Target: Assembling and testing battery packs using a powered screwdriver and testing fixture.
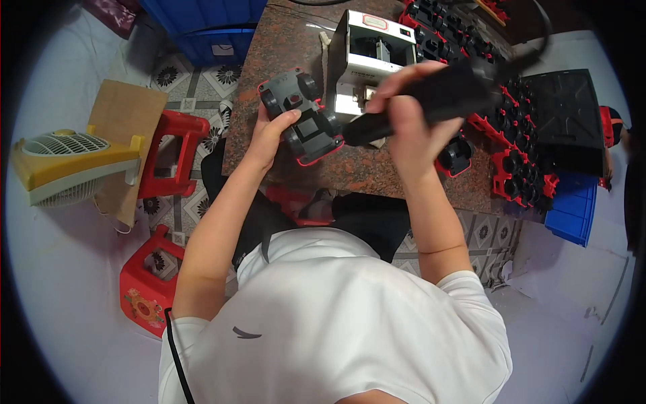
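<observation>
My left hand [270,140] is closed around the side of a grey, black and red toy car [311,128], its thumb lying on the grey underside, which faces up. The car is tilted above the near part of the table. In my right hand [412,135], blurred by motion, is a black corded electric screwdriver [447,93]. Its narrow end points left and reaches close to the car's right side; I cannot tell whether it touches. Just beyond my hands stands a white box-shaped machine [341,57] with an opening in its top.
Rows of red and black toy car bodies [515,114] cover the right of the speckled stone table [269,57]. A black bin [565,101] and a blue crate [570,209] stand beyond its right edge. At left are red stools [151,296] and a yellow fan [74,158].
</observation>
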A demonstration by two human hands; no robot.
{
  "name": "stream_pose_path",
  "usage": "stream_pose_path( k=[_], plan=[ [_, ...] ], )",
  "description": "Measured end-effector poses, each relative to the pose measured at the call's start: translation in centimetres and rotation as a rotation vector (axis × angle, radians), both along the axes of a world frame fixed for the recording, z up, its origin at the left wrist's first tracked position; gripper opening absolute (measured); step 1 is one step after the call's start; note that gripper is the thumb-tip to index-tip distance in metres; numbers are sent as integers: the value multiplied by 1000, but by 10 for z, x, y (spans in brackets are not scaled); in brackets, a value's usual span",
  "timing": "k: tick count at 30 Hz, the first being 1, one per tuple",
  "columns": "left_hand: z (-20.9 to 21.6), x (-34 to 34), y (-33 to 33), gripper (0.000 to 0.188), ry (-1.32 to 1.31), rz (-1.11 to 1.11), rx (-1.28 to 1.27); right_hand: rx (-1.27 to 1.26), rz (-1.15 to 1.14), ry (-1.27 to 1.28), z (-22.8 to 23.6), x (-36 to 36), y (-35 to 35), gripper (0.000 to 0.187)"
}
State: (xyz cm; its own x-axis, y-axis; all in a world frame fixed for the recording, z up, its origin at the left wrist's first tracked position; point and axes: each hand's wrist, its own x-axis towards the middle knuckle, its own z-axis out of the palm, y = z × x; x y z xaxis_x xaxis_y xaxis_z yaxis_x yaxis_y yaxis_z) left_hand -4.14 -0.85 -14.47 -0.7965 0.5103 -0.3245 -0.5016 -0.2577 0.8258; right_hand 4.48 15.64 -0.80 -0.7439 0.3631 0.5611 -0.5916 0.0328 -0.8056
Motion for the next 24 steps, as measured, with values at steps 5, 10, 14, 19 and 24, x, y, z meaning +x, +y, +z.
stream_pose_path(
  k=[5, 10, 14, 19, 24],
  plan=[
    [4, 6, 3, 60, 41, 34, 1, 120, -237, 148, -1, -11, 34, 44],
    [4, 5, 1, 59, 33, 26, -12, 166, -288, 137, -19, -11, 39, 44],
    [6, 6, 2, 59, 18, 18, -10, 128, -256, 151, -19, -9, 34, 43],
    [3, 5, 2, 59, 28, 16, -6, 196, -376, 14, -14, -16, 41, 30],
    [5, 6, 3, 59, 16, 47, -6, -8, -197, -204, 8, -20, 37, 25]
  ],
)
